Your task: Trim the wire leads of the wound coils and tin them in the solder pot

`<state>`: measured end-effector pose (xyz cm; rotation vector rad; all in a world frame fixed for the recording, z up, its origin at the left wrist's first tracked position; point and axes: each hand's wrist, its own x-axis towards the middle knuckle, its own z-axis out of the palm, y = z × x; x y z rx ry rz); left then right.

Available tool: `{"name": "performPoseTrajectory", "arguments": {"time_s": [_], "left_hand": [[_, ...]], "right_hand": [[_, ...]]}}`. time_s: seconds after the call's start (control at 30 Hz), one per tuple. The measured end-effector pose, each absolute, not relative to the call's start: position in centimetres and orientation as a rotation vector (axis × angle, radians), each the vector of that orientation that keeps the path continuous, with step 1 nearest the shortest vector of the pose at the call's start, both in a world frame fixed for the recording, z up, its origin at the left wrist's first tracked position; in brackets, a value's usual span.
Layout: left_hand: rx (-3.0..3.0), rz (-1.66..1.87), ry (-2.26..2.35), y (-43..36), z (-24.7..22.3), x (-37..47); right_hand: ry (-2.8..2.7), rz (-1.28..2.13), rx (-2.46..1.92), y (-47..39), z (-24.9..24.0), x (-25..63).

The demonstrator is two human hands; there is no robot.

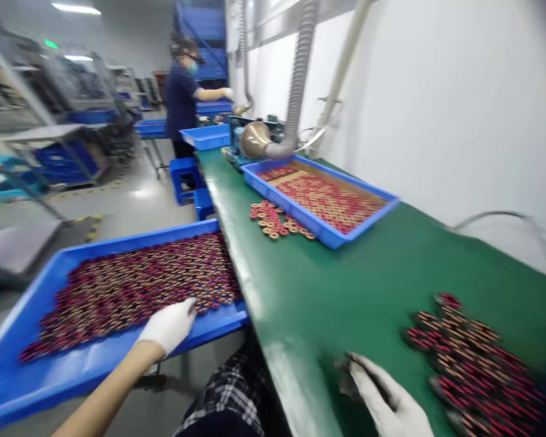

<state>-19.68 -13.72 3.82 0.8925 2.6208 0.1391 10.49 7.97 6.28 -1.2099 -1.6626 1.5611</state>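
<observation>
My left hand (pixel 170 326), in a white glove, is over the near edge of the ring-shaped parts (pixel 150 276) in a large blue tray (pixel 86 364). Its fingers are curled together, and what they hold, if anything, is hidden. My right hand (pixel 389 397), also gloved, hovers low above the green tabletop (pixel 300 303). Its fingertips look dark grey and are smeared by motion, so their grip is unclear. To the right of it lies a heap of red, tan and black rings (pixel 477 370).
Farther along the table, a blue tray (pixel 341 240) holds rows of rings, with loose rings (pixel 275 218) beside it. Behind stands a machine (pixel 255 139) with a grey hose (pixel 298 79). A co-worker (pixel 181 97) stands at the far end near blue stools (pixel 184 176). A white wall (pixel 459 121) bounds the right.
</observation>
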Motion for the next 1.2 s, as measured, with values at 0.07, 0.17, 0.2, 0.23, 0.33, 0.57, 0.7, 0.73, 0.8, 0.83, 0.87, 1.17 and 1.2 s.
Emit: {"name": "performPoseTrajectory", "arguments": {"time_s": [0.07, 0.17, 0.2, 0.23, 0.33, 0.57, 0.7, 0.73, 0.8, 0.83, 0.87, 1.17, 1.2], "left_hand": [[1.034, 0.297, 2.618, -11.2, 4.8, -17.8], [1.458, 0.718, 2.289, -5.7, 6.0, -12.6], [1.619, 0.755, 2.123, -3.8, 6.5, -10.3], [1.785, 0.714, 1.954, -1.9, 6.9, -7.9], [2.234, 0.51, 1.564, 3.2, 7.9, -0.6], [2.618, 0.432, 1.578, 11.4, 6.5, 7.4], [2.732, 0.356, 1.475, 12.1, 6.2, 7.3], [2.755, 0.357, 1.47, 11.9, 6.8, 7.0], [2.781, 0.522, 1.524, 11.5, 9.0, 6.7], [2.785, 0.702, 1.561, 11.2, 10.4, 6.7], [2.781, 0.936, 1.579, 10.9, 12.0, 6.8], [2.568, 1.966, 1.255, 9.8, 19.0, 10.6], [2.566, 1.867, 1.219, 10.0, 18.9, 10.7]], "right_hand": [[-1.411, 1.446, -1.19, 8.6, 10.1, 12.4], [-0.931, 1.086, -1.012, 9.0, 16.0, 16.2], [-0.791, 0.992, -0.952, 9.0, 17.7, 17.4], [-0.687, 0.937, -0.9, 8.8, 19.1, 18.6], [-0.637, 0.881, -0.769, 8.0, 21.3, 21.5], [-1.014, 0.996, -0.677, 6.5, 21.0, 23.7], [-1.049, 0.939, -0.827, 7.4, 20.4, 23.9], [-1.079, 0.909, -0.894, 7.8, 20.2, 23.8], [-1.152, 0.867, -1.013, 8.8, 19.6, 23.6], [-1.172, 0.881, -1.034, 9.3, 19.4, 23.3], [-1.169, 0.944, -1.019, 9.6, 19.3, 23.0], [-0.974, 1.259, -0.656, 9.2, 20.0, 22.5], [-1.027, 1.177, -0.707, 9.2, 20.1, 22.9]]}}
